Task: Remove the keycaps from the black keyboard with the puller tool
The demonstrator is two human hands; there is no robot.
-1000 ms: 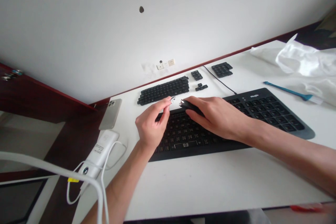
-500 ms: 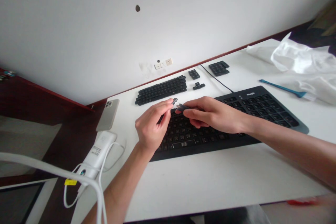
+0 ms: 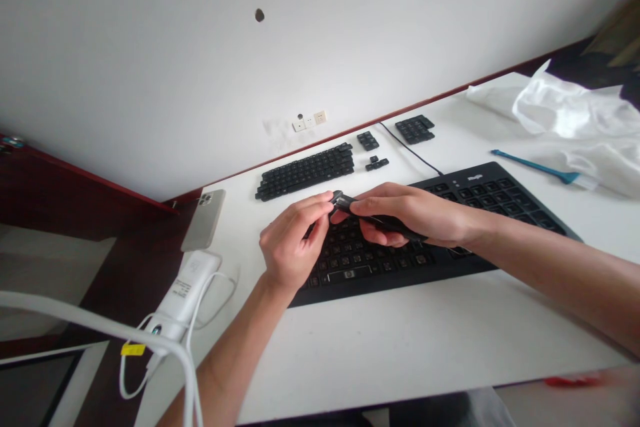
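Observation:
Above the black keyboard (image 3: 350, 288), my left hand (image 3: 295, 237) pinches a small black piece, likely a keycap (image 3: 338, 195), between thumb and fingertips. My right hand (image 3: 400, 210) is wrapped round a slim black tool (image 3: 383, 220) with a light, metallic-looking tip. That tip meets the small black piece, and its exact shape cannot be made out. Much of the tool is covered by my right fingers. On the keyboard the keycaps are off, leaving square key sockets, except for a wide key with a logo.
Behind lie a block of black keycaps (image 3: 305, 172), smaller groups of keycaps (image 3: 369, 141) and a number-pad group (image 3: 415, 129). A blue brush (image 3: 533, 166) and white plastic bag (image 3: 560, 107) are at right. At left are a phone (image 3: 203, 220) and white power strip (image 3: 187, 293) with cables.
My hands have drawn closer together, and the tool's tip now meets the small black piece. More of the tool's black handle shows beneath my right hand.

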